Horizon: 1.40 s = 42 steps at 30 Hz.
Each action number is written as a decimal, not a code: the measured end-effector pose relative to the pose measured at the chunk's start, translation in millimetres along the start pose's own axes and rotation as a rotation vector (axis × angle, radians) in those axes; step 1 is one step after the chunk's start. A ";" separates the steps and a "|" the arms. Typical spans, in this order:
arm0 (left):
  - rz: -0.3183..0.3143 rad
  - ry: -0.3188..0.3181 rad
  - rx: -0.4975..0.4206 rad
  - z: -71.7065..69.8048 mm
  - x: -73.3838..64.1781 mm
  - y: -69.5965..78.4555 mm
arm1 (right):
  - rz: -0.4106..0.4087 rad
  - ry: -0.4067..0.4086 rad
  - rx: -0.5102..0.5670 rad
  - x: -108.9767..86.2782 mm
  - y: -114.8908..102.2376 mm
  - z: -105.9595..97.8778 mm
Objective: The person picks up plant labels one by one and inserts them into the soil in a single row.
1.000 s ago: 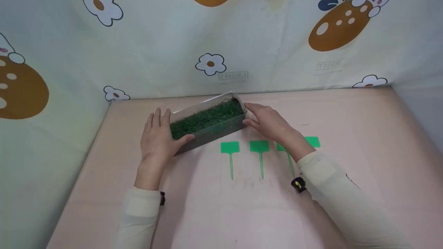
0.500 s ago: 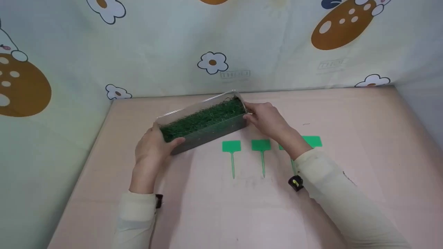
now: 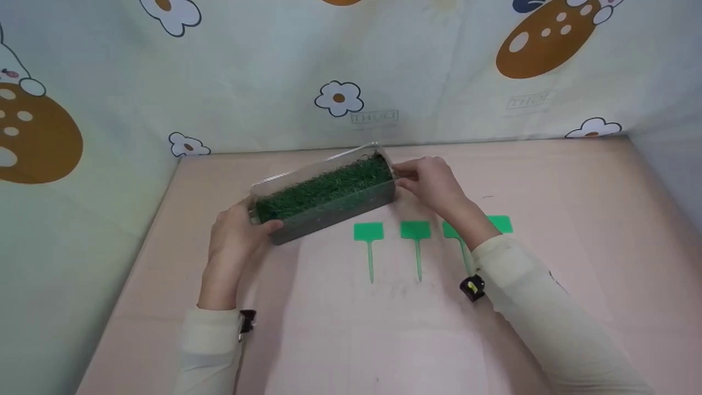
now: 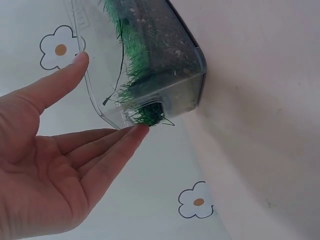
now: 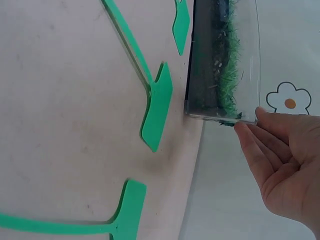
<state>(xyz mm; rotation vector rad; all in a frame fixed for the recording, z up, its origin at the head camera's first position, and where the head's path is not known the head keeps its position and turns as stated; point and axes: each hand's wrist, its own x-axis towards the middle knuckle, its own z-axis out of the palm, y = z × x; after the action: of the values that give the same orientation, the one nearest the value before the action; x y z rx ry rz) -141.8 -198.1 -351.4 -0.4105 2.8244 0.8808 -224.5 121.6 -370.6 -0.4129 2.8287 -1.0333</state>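
A clear plastic planter box [image 3: 329,214], filled with green grass over dark soil, stands slantwise at the back of the table, its right end farther back. My left hand [image 3: 233,233] holds its left end, thumb along the front corner. In the left wrist view the fingertips [image 4: 141,131] reach the end wall at an opening where grass pokes out. At the right end, my right hand [image 3: 436,184] pinches the end wall near the rim between thumb and fingers. Green T-shaped plant labels [image 3: 368,231] lie in a row in front of the box.
The right forearm passes over the rightmost plant labels [image 3: 499,224] and partly hides them. A patterned cloth wall [image 3: 263,82] rises behind the pale pink table [image 3: 340,340], close behind the box. More cloth [image 3: 663,164] bounds the right side.
My left hand has drawn back from beside the box, its raised fingers lowering round the left end. The right hand has closed its fingers at the right end. The box has barely shifted.
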 end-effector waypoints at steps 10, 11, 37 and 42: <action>0.089 -0.016 -0.069 9.1 6.8 2.7 | 0.011 0.062 0.043 -9.6 18.2 -14.7; 0.099 -0.019 -0.078 10.2 7.7 3.8 | 0.014 0.067 0.046 -11.0 20.3 -16.6; 0.246 -0.100 -0.143 43.6 39.5 49.9 | 0.092 0.138 -0.004 -48.4 61.0 -59.1; 0.276 -0.108 -0.126 49.9 43.0 58.5 | 0.117 0.146 -0.014 -54.6 69.0 -66.5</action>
<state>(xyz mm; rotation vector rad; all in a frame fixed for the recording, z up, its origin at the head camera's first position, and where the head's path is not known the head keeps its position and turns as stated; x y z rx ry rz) -197.2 -132.4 -370.6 0.0159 2.7753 1.1001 -199.7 228.8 -364.1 -0.1766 2.9478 -1.0616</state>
